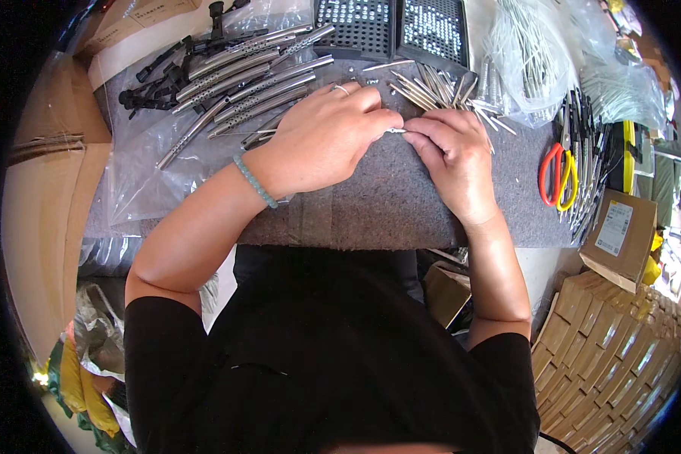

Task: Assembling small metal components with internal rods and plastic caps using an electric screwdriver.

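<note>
- l. hand [321, 140]: closed, thumb + index pinching sm. silvery piece [395, 131]; pale green bracelet [254, 181] at wrist, ring [341, 89] on a finger.
- r. hand [458, 151]: thumb + fingertips closed on other end of same piece.
- sm. silvery piece: betw. both hands' fingertips, over grey felt-like mat [378, 204]; mostly covered by fingers, exact shape can't tell.
- metal rods, thin, qty. many [433, 91]: loose pile just beyond r. hand, pointing various ways.
- perforated silver tubes, several [280, 79]: beyond l. forearm, on clear plastic sheet [140, 185].
- blk. parts, asstd. [155, 97]: left of tubes, some near them.
- blk. trays, 2 pcs. [356, 53]: side by side at far edge, w/ many sm. shiny bits.
- clear bag [537, 64]: far right, w/ thin pale strands.
- scissors, 1 pr. [555, 154]: one red + one yellow handle, right of r. hand, well apart.
- carton w/ white label [635, 227]: right side.
</note>
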